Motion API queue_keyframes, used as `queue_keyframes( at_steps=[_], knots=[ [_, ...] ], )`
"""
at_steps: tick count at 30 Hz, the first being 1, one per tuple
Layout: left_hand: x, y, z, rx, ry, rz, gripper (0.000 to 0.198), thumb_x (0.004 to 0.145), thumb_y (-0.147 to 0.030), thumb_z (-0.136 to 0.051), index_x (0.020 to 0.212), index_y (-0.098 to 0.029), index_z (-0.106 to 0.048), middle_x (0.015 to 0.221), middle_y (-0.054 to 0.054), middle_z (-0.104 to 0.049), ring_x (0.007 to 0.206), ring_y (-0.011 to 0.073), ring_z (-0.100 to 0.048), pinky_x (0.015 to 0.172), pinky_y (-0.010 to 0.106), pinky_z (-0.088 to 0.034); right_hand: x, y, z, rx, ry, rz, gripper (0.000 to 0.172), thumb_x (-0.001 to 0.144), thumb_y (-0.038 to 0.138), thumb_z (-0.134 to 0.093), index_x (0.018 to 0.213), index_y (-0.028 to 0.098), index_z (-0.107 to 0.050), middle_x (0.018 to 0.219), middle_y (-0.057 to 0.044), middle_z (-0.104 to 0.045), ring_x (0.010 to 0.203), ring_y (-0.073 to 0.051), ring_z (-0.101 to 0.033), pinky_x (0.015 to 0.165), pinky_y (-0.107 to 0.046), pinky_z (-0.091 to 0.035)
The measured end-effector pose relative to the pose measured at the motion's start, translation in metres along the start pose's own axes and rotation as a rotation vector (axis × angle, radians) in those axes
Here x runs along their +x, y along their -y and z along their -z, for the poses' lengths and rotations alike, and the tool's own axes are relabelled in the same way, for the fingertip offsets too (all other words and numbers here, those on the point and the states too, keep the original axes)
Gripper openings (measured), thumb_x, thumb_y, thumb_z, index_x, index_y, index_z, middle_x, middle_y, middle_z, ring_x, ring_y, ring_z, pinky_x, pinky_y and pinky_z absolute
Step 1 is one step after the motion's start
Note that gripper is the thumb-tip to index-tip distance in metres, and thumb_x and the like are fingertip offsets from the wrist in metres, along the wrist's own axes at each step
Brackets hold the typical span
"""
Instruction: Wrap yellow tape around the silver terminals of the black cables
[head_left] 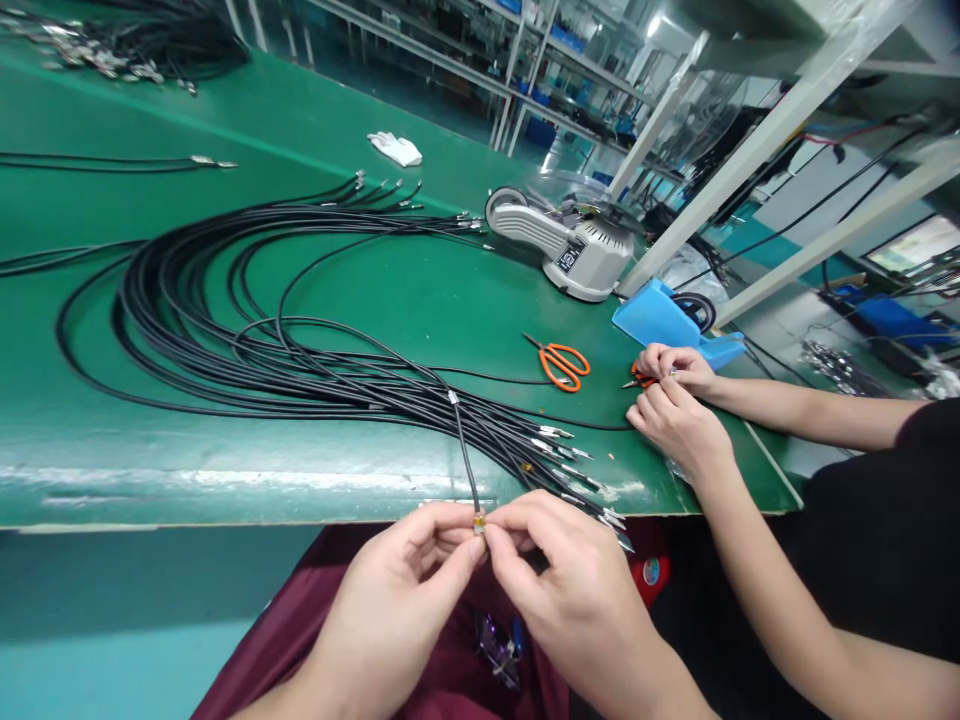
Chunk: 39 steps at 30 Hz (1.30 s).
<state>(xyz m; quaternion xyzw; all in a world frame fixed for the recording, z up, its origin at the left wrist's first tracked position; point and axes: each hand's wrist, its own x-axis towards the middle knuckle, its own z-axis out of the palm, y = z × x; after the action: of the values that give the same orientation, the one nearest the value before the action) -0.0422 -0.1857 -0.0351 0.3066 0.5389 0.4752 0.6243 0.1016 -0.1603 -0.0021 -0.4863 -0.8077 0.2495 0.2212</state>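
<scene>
Just off the table's front edge, my left hand (pixel 409 590) and my right hand (pixel 570 590) meet in a pinch at the end of a black cable (pixel 466 455). Between the fingertips shows a small yellowish piece (pixel 479 522) at the cable's tip; its exact kind is too small to tell. That cable has a pale sleeve or label (pixel 453 397) further up and runs back into a large looped bundle of black cables (pixel 300 375). Metal-tipped ends (pixel 577 470) of the bundle lie just beyond my right hand.
At the right, a co-worker's hands (pixel 675 400) work on a cable, holding something orange-handled. Orange scissors (pixel 564 367), a grey tape dispenser (pixel 585 250), a blue bin (pixel 664 315) and a white glove (pixel 396 148) are on the green table (pixel 187 460). More cables (pixel 172 45) lie at the far left.
</scene>
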Motion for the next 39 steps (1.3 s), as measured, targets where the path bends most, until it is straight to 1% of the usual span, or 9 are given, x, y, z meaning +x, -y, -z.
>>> queue_keyframes(
  at_steps=[8,13,16,19,22,24,30,35,39],
  knots=[
    [-0.003,0.003,0.003,0.037,0.042,-0.010,0.012,0.073,-0.026,-0.067,0.082,-0.019,-0.067,0.082,0.002,-0.074,0.076,0.0183,-0.069,0.071,0.024,-0.054,0.003,0.000,-0.006,-0.073,-0.009,0.001,0.012,0.080,0.010,-0.054,0.070,0.018,-0.057,0.070,-0.001,-0.061,0.066,-0.014,-0.056,0.062,-0.026,-0.042],
    [-0.003,0.001,0.005,0.007,0.025,0.014,0.012,0.070,-0.025,-0.068,0.080,-0.018,-0.068,0.079,0.003,-0.074,0.075,0.0186,-0.069,0.069,0.024,-0.054,0.005,0.000,-0.011,-0.055,-0.051,-0.005,0.012,0.075,0.009,-0.055,0.067,0.018,-0.054,0.066,0.000,-0.059,0.064,-0.014,-0.054,0.060,-0.026,-0.041],
    [-0.001,-0.002,0.006,-0.025,0.028,0.045,0.015,0.067,-0.025,-0.071,0.080,-0.017,-0.068,0.076,0.002,-0.073,0.073,0.0180,-0.068,0.068,0.023,-0.054,0.007,0.000,-0.012,0.039,-0.050,-0.050,0.011,0.073,0.010,-0.055,0.067,0.019,-0.054,0.066,0.001,-0.057,0.062,-0.013,-0.053,0.059,-0.024,-0.042],
    [0.001,-0.005,0.008,-0.075,0.042,0.087,0.019,0.063,-0.025,-0.074,0.079,-0.016,-0.069,0.072,0.002,-0.072,0.070,0.0158,-0.067,0.067,0.023,-0.054,0.009,-0.001,-0.012,0.202,-0.012,-0.151,0.010,0.073,0.011,-0.055,0.066,0.019,-0.055,0.065,0.002,-0.057,0.057,-0.011,-0.053,0.055,-0.023,-0.044],
    [0.003,-0.005,0.010,-0.125,0.055,0.117,0.022,0.062,-0.027,-0.076,0.079,-0.015,-0.068,0.068,0.002,-0.071,0.066,0.0140,-0.065,0.066,0.023,-0.054,0.009,-0.003,-0.009,0.351,0.051,-0.242,0.010,0.077,0.014,-0.055,0.070,0.017,-0.061,0.066,0.000,-0.061,0.058,-0.012,-0.056,0.056,-0.023,-0.047],
    [0.003,-0.004,0.010,-0.151,0.061,0.128,0.024,0.061,-0.027,-0.077,0.079,-0.014,-0.068,0.065,0.002,-0.070,0.064,0.0139,-0.064,0.066,0.024,-0.054,0.008,-0.004,-0.006,0.411,0.079,-0.257,0.011,0.079,0.016,-0.056,0.072,0.017,-0.064,0.069,-0.002,-0.065,0.061,-0.013,-0.060,0.059,-0.024,-0.050],
    [0.002,-0.003,0.010,-0.167,0.066,0.135,0.028,0.060,-0.026,-0.077,0.084,-0.014,-0.068,0.063,0.001,-0.070,0.064,0.0141,-0.064,0.067,0.024,-0.054,0.009,-0.003,0.002,0.351,0.092,-0.180,0.011,0.079,0.015,-0.060,0.078,0.018,-0.071,0.074,-0.002,-0.070,0.064,-0.013,-0.063,0.061,-0.023,-0.051],
    [0.003,0.002,0.012,-0.138,0.076,0.121,0.024,0.065,-0.027,-0.075,0.085,-0.016,-0.069,0.069,0.002,-0.071,0.068,0.0153,-0.065,0.069,0.025,-0.054,0.010,0.000,0.001,0.344,0.100,-0.188,0.014,0.080,0.014,-0.058,0.073,0.019,-0.068,0.069,-0.001,-0.068,0.061,-0.013,-0.061,0.060,-0.023,-0.049],
    [0.004,0.003,0.012,-0.105,0.102,0.095,0.018,0.067,-0.028,-0.073,0.082,-0.017,-0.071,0.070,0.002,-0.071,0.071,0.0171,-0.067,0.070,0.026,-0.055,0.011,0.002,-0.001,0.369,0.103,-0.239,0.012,0.076,0.011,-0.057,0.069,0.018,-0.064,0.066,0.000,-0.064,0.058,-0.012,-0.056,0.056,-0.022,-0.047]
  ],
)
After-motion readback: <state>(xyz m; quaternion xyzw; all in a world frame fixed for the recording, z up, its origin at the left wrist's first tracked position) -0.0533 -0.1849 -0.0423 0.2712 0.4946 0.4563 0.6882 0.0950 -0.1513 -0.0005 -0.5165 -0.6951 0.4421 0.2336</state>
